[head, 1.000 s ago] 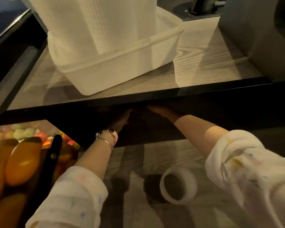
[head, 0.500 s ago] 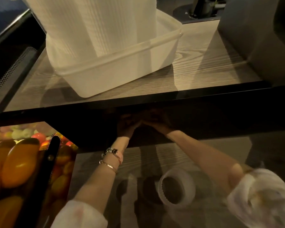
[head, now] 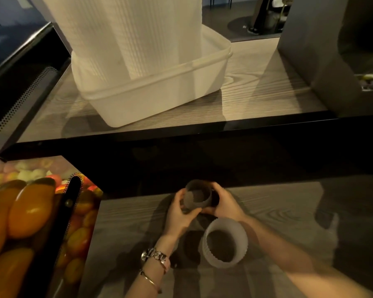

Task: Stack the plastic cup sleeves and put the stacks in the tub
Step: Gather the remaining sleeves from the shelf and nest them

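Note:
A translucent white tub point(head: 159, 97) stands on the upper wooden shelf, with tall stacks of ribbed white cup sleeves point(head: 127, 33) rising out of it. Below, at the dark front edge of the lower shelf, my left hand point(head: 178, 212) and my right hand point(head: 225, 204) together grip one cup sleeve point(head: 197, 197) from either side, its opening facing me. A second ribbed sleeve point(head: 225, 243) lies on the lower wooden surface just under my right wrist.
A black shelf edge point(head: 181, 134) overhangs the dark recess behind my hands. A display of orange and red fruit point(head: 26, 211) behind a black perforated rail fills the lower left. A grey box-like panel point(head: 310, 61) stands at the upper right.
Both hands have drawn back out of the dark recess under the shelf, now holding a cup sleeve between them. The view has shifted closer and lower.

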A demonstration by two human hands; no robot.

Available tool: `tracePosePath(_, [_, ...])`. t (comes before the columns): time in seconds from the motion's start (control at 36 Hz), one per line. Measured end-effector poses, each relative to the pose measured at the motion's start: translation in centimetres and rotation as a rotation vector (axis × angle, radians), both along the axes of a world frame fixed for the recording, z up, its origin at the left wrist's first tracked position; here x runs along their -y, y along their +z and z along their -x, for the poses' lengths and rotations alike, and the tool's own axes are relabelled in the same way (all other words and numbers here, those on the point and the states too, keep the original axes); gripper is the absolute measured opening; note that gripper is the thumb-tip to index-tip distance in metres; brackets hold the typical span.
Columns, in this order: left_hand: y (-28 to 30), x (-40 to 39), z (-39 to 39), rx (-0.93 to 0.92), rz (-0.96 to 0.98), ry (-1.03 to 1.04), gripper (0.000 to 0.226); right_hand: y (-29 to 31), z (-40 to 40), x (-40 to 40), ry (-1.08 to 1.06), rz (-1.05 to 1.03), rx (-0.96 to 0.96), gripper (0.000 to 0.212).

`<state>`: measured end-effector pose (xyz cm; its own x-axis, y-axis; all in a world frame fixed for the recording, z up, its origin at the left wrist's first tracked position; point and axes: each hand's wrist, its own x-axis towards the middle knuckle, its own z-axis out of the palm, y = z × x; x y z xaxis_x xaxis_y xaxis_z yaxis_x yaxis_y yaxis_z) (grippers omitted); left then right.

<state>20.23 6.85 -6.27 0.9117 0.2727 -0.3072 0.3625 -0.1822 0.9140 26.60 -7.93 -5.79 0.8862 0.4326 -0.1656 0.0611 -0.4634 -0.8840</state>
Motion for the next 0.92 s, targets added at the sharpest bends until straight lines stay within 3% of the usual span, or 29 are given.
tracePosePath(0.22, [3.6, 0.7, 0.7, 0.086, -0.036, 0.005, 0.065, 3.8, 0.1, 0.8, 0.078, -0.191, -0.057, 0.056])
tracePosePath(0.36, [8.3, 1.5, 1.9, 0.136, 0.052, 0.018, 0.056, 7.7, 1.2, 1.7, 0.125, -0.302, -0.107, 0.052])
tracePosePath(0.58, [12.4, 3.9, 5.7, 0.228, 0.147, -0.003, 0.065, 12.5, 4.5, 4.4, 0.112, -0.366, -0.099, 0.039])
tracePosePath(0.75, [13.2, 4.7, 7.4, 0.187, 0.040, -0.104, 0.072, 12.8, 7.0, 6.5, 0.062, -0.311, -0.034, 0.069])
tracePosePath(0.92, [12.3, 4.6, 9.4, 0.196, -0.067, -0.200, 0.076, 12.0, 9.3, 7.8, 0.058, -0.279, 0.041, 0.074])
